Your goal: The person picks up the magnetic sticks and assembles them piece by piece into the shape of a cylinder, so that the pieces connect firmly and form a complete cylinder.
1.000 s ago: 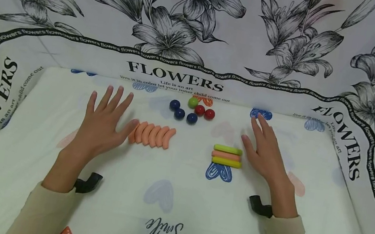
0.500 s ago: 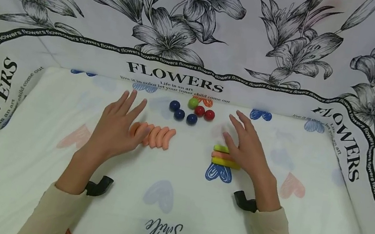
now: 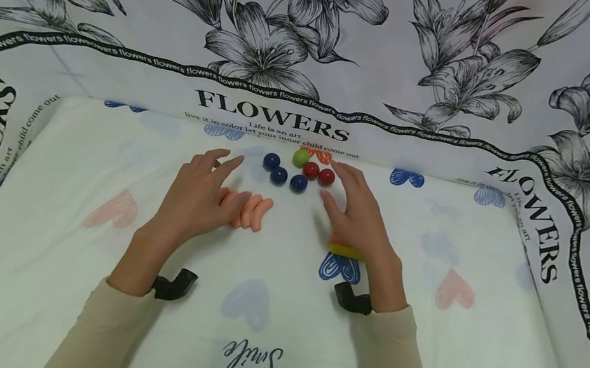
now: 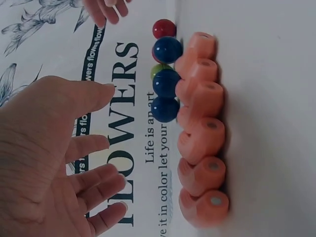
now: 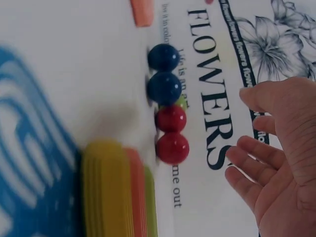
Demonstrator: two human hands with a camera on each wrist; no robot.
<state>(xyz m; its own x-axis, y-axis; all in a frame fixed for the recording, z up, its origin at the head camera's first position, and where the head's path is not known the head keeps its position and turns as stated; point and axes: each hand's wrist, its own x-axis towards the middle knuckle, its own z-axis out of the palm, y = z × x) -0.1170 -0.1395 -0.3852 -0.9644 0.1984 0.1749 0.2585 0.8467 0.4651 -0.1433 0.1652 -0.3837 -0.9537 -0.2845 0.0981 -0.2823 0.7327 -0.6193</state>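
Observation:
My left hand [image 3: 199,196] is held over a row of curved orange pieces [image 3: 258,212], hiding part of it; its fingers are loosely bent with nothing between them. In the left wrist view the orange pieces [image 4: 201,138] show small grey dots on their ends. Ahead lie three blue balls [image 3: 298,184], two red balls [image 3: 326,177] and a green ball [image 3: 301,158]. The right hand [image 3: 364,215], fingers relaxed and holding nothing, has its fingertips right by the red balls. Beneath it, partly hidden, lie ridged sticks: yellow [image 5: 104,190], orange [image 5: 136,190] and green [image 5: 150,197].
A white cloth [image 3: 282,265] printed with hearts and the word "Smile" covers the table. Behind it rises a pale cloth [image 3: 159,88] with black flower drawings and lettering. Black curved mounts [image 3: 176,285] sit at both wrists.
Both hands have moved inward toward the balls. The left now overlaps more of the orange row, and the right has passed over the sticks. The balls and pieces keep their arrangement.

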